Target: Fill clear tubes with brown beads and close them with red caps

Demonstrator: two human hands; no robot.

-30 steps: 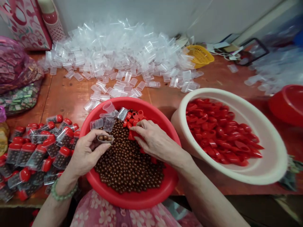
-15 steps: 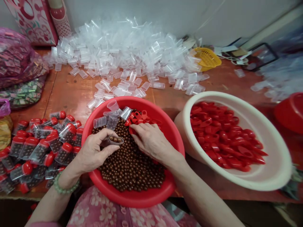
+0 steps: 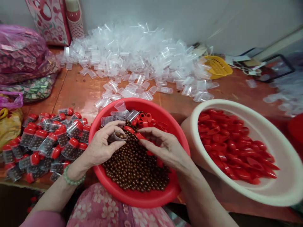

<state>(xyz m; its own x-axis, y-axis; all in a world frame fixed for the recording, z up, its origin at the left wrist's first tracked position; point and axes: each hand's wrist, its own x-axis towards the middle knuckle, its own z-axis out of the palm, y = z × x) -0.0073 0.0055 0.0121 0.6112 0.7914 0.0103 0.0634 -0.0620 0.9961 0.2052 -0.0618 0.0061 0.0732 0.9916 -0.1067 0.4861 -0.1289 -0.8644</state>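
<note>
My left hand (image 3: 105,143) holds a clear plastic container (image 3: 119,136) with brown balls in it, its open end turned to the right. Between the thumb and fingers of my right hand (image 3: 163,146) is a red cap (image 3: 140,136), just right of the container. Both hands are over a red basin (image 3: 142,203) with many brown balls (image 3: 137,170) inside. At the basin's back lie empty clear containers (image 3: 120,106) and loose red caps (image 3: 146,117).
Filled, red-capped containers (image 3: 38,140) lie heaped at the left. A white basin (image 3: 291,183) of red caps stands right. Behind are a large pile of clear containers (image 3: 142,53), a yellow basket (image 3: 217,66) and purple bags (image 3: 21,53).
My right hand has come away from the loose caps with a red cap between its fingers. The container in my left hand stays over the basin. The whole view has shifted slightly.
</note>
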